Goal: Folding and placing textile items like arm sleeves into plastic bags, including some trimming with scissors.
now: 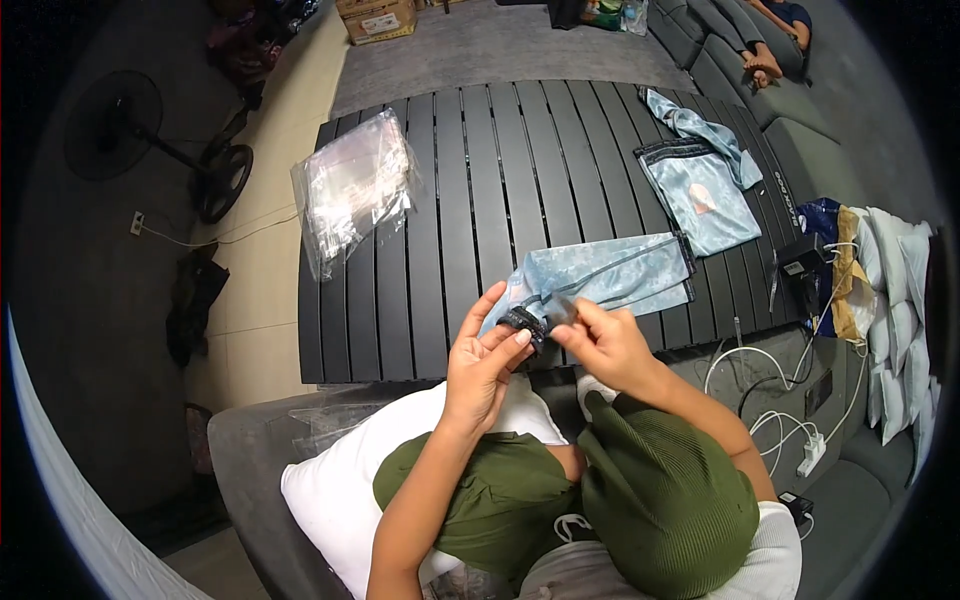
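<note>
A long light-blue patterned cloth [600, 275] with dark trim stretches across the table's near edge. My left hand [482, 365] grips its bunched dark band [524, 322] between thumb and fingers. Close beside the band, my right hand [610, 345] is closed in a pinch; a small greyish blur shows at its fingertips, too smeared to name. Farther right lies a second light-blue cloth [705, 195], folded, with the same dark trim and a pinkish patch.
The black slatted table [480, 180] carries a stack of clear plastic bags [358, 185] at the left. White cables and a power strip [811, 455] lie at the right. A standing fan [115, 125] is far left. Another person [765, 50] rests on the grey sofa [815, 150].
</note>
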